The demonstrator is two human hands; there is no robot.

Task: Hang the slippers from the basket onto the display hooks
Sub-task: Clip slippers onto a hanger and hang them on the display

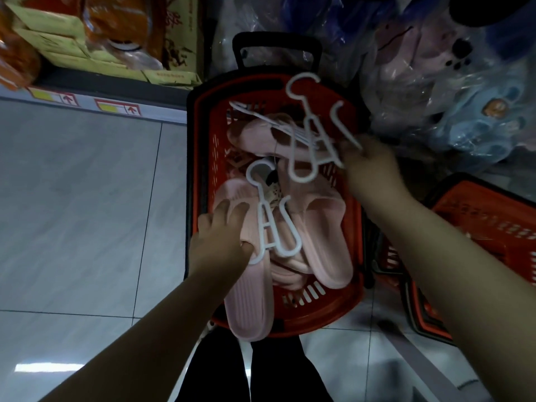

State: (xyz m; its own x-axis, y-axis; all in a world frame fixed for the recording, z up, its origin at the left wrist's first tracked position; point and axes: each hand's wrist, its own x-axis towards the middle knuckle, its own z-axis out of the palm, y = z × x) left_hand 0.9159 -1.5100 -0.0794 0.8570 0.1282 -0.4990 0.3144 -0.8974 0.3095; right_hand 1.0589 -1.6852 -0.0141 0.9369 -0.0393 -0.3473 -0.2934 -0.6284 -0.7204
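Pink slippers [324, 245] lie heaped in the red basket [200, 158] on the tiled floor [87, 198]. The left hand [220, 239] grips one slipper [249, 303], with a white hanger [272, 227] lying on it, at the basket's near-left rim. The right hand [368, 166] pinches a bunch of loose hangers [310, 134] above the basket's right side.

Both my bare forearms reach forward and down from the bottom corners of the view. My left hand [220, 242] lies back-up, its fingers [222, 208] stretched over a pink slipper [249, 309] while the thumb curls in against it, gripping. My right hand [368, 166] is farther out, wrist turned inward, its fingertips pinching a bunch of white hangers [314, 140]. Between the arms, my dark trouser legs stand slightly apart.
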